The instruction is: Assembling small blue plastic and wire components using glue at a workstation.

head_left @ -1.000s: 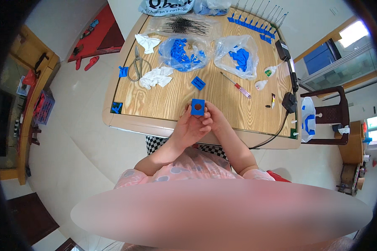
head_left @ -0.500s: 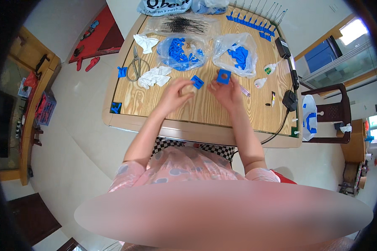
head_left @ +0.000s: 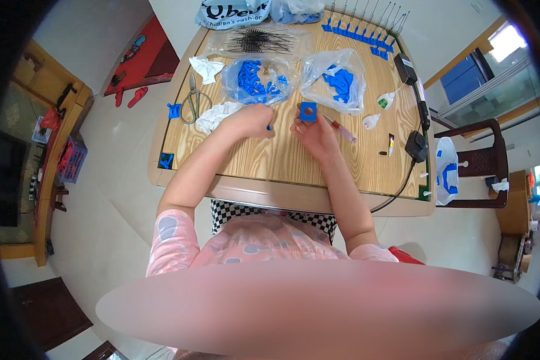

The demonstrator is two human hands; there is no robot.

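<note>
My right hand (head_left: pixel 317 138) is closed, its fingertips holding up a small blue square piece (head_left: pixel 308 111) with a round hole in its middle. To its left, my left hand (head_left: pixel 253 122) is curled with its back upward. A bit of a blue piece (head_left: pixel 270 128) peeks out at its fingertips; the rest is hidden. A slim tool with a clear pinkish handle (head_left: pixel 345 133) lies just right of my right hand. Beyond the hands are two open clear plastic bags, the left one (head_left: pixel 228 90) and the right one (head_left: pixel 355 99), both with blue pieces inside.
Scissors (head_left: pixel 189 108) and crumpled white cloths (head_left: pixel 219 115) lie at the left. Black wires (head_left: pixel 261 41) rest on plastic at the back. A row of blue pieces with upright wires (head_left: pixel 360 35) stands far right. Small white bottles (head_left: pixel 371 122) and a black adapter (head_left: pixel 416 146) are at the right.
My left hand has turned palm-down and curled over its blue piece, which showed fully before. My right hand has shifted slightly left with the square piece.
</note>
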